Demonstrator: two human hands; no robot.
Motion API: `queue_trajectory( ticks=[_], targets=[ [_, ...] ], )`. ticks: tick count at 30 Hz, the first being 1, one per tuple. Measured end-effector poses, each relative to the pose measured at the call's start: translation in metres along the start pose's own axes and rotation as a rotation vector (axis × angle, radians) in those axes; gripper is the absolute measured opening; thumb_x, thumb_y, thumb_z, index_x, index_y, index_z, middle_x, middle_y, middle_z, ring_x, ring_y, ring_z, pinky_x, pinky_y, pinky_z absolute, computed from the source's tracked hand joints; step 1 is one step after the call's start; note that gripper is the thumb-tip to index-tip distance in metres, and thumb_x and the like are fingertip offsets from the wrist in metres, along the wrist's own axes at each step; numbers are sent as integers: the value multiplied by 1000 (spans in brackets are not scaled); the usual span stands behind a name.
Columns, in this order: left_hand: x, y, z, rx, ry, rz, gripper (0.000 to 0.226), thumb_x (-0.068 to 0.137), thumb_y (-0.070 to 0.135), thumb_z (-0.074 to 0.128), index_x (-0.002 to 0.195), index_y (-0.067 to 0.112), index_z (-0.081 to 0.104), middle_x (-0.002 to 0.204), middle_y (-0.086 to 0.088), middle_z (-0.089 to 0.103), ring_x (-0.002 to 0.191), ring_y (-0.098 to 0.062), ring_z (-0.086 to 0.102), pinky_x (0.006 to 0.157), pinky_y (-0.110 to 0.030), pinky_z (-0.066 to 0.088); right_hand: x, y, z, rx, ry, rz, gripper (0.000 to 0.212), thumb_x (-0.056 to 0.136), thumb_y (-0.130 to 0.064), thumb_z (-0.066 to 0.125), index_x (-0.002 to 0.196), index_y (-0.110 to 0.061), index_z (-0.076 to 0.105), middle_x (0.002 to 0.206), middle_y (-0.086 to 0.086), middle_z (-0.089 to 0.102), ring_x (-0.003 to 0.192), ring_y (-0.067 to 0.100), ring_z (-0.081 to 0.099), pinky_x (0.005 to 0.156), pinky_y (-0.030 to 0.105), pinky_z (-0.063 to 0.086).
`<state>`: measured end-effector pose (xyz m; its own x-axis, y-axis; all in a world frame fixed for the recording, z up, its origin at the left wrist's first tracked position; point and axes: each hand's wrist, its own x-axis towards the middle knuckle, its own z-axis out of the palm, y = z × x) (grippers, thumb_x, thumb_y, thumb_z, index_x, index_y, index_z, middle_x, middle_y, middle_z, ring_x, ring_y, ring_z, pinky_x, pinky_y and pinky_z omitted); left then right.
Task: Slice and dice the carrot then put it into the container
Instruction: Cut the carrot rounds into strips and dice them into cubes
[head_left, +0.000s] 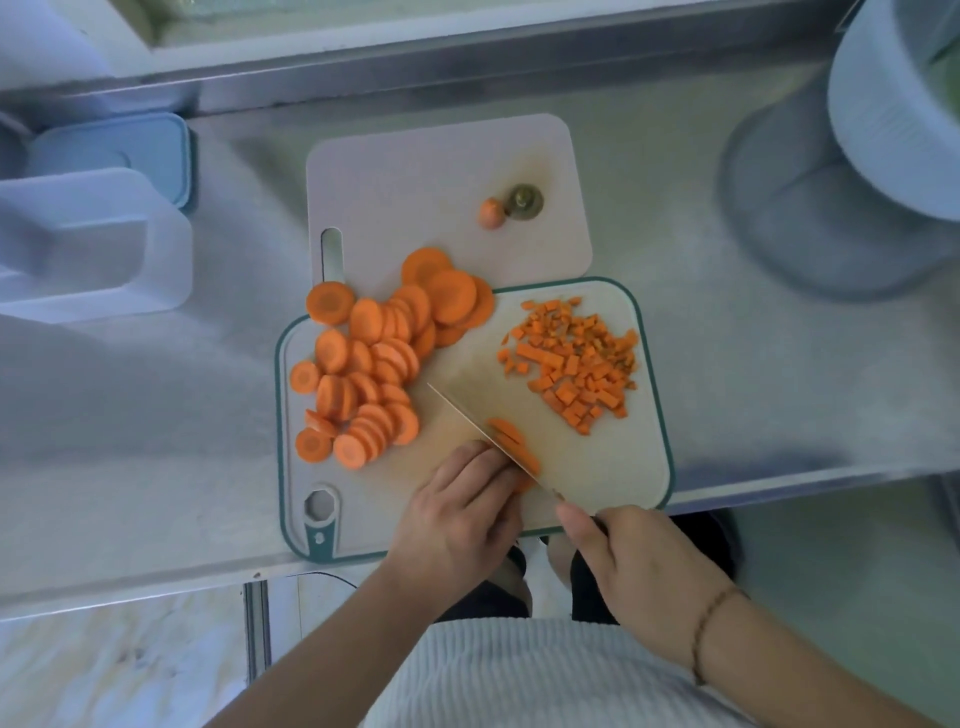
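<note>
- The right hand grips the handle of a knife, fingers curled round it, forefinger stretched along the top toward the blade.
- The blade runs up and left from this hand, edge down through a small stack of carrot slices lying just ahead of both hands.
- The left hand sits just left of the blade, fingers bent down, tips pressing the slices beside the knife; part of the stack is hidden under those fingers.
- Ahead and to the left of the left hand lies a heap of round carrot slices, overlapping one another.
- Ahead of the right hand, past the blade, lies a pile of diced carrot, apart from the rounds.
- All of this rests on a white cutting board with a teal rim; a second pale board lies beyond it, partly under its far edge, carrying 2 carrot end pieces.
- Far left of the left hand stands a pale open container, with a lidded blue box behind it.
- Far right, beyond the right hand, stands a round ribbed tub.
- The surface is a steel counter; pale floor shows below its near edge.
</note>
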<state>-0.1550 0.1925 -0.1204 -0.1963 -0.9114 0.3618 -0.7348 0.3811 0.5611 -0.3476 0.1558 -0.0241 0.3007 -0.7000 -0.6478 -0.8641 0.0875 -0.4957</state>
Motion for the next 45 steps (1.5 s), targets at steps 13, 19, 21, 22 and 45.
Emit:
queue_trajectory(
  ticks=[13, 19, 21, 22, 45],
  targets=[
    [-2, -2, 3, -3, 55, 49, 13, 94, 7, 66, 94, 1, 77, 98, -9, 72, 92, -30, 67, 82, -37, 56, -16, 9, 2, -69, 8, 49, 75, 73, -81, 0, 61, -23, 47, 60, -4, 52, 56, 10, 50, 63, 31, 48],
    [-5, -7, -1, -7, 30, 57, 9, 94, 7, 70, 95, 1, 77, 102, -9, 72, 95, -29, 67, 84, -36, 55, -17, 14, 0, 27, 11, -23, 73, 79, -80, 9, 55, -22, 46, 51, -7, 54, 57, 8, 53, 60, 22, 41],
    [-6, -9, -3, -9, 47, 77, 16, 98, 12, 67, 94, 1, 77, 100, -9, 72, 94, -28, 66, 83, -36, 55, -30, 17, -8, 46, -30, 27, 66, 75, -75, 16, 50, -18, 39, 48, -11, 53, 53, 7, 51, 55, 23, 38],
    [-5, -8, -4, -16, 56, 85, 28, 102, 21, 61, 93, 1, 77, 99, -9, 72, 93, -27, 66, 82, -35, 55, -35, 18, -11, 39, -52, 43, 65, 74, -74, 16, 49, -18, 37, 47, -12, 52, 52, 7, 49, 55, 24, 37],
    [-11, -8, -11, -6, -7, 39, 14, 86, -6, 72, 97, 1, 75, 105, -9, 70, 102, -26, 62, 89, -30, 53, -22, 13, 2, 61, -2, -1, 70, 75, -78, 14, 50, -18, 41, 47, -2, 50, 51, 7, 50, 55, 22, 37]
  ],
)
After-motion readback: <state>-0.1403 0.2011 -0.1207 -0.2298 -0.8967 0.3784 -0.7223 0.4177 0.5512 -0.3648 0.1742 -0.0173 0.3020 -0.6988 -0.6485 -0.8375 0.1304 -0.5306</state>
